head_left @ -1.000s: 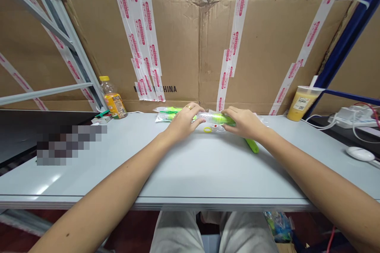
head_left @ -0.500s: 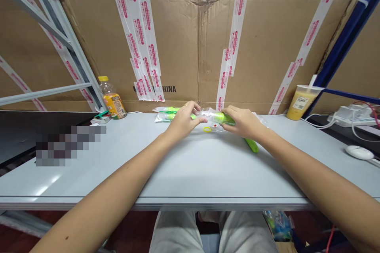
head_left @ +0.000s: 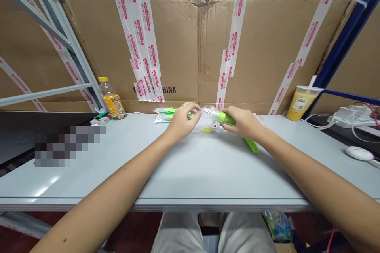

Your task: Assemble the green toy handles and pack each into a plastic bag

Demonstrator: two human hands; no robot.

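Observation:
My right hand (head_left: 242, 120) is wrapped round the green part of a green cylinder with a clear plastic front (head_left: 220, 116), raised just above the table and slanting up to the left. At its clear left end, the thumb and fingers of my left hand (head_left: 184, 118) pinch the see-through plastic. Beneath it lie a yellow ring (head_left: 207, 130) and a small white piece with a red dot (head_left: 214, 125). A bright green stick-like piece (head_left: 251, 145) lies below my right wrist. Behind my left hand are green items in clear bags (head_left: 163, 117), partly hidden.
A tall cardboard sheet (head_left: 178, 47) closes off the back of the white table (head_left: 190, 174). At the left stands a yellow-capped bottle (head_left: 112, 101); at the right, a cup of yellow drink (head_left: 303, 102), a power strip (head_left: 352, 116) and a white mouse (head_left: 359, 153).
My left thumb has drawn in and up, closing against the fingers at the clear tip. That end of the cylinder now points slightly higher. My right hand has barely moved.

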